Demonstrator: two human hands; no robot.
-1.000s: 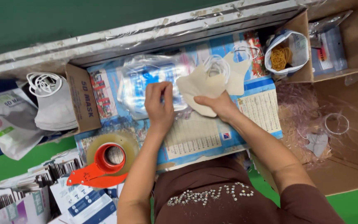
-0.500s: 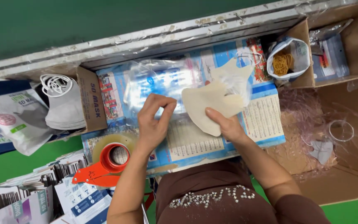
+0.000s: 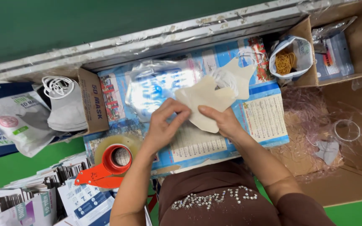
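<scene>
Currently both hands pinch cream mask (image 3: 204,104): left hand (image 3: 164,125) fingers at edge, right hand (image 3: 223,121) beneath. Light, soft, floppy; grip edges.

Cream-beige folded face mask (image 3: 204,104), held over a blue printed sheet (image 3: 265,121) bearing pale text panels. Clear, glossy plastic bag (image 3: 156,86) with white glare. White masks (image 3: 65,106) stacked in a brown cardboard box (image 3: 93,100). Orange-red tape dispenser (image 3: 101,169) with yellowish translucent tape. Yellow rubber bands (image 3: 285,62) in a white-and-blue pouch. Green table surface (image 3: 9,167). Brown garment (image 3: 214,196) patterned with silver studs.
</scene>
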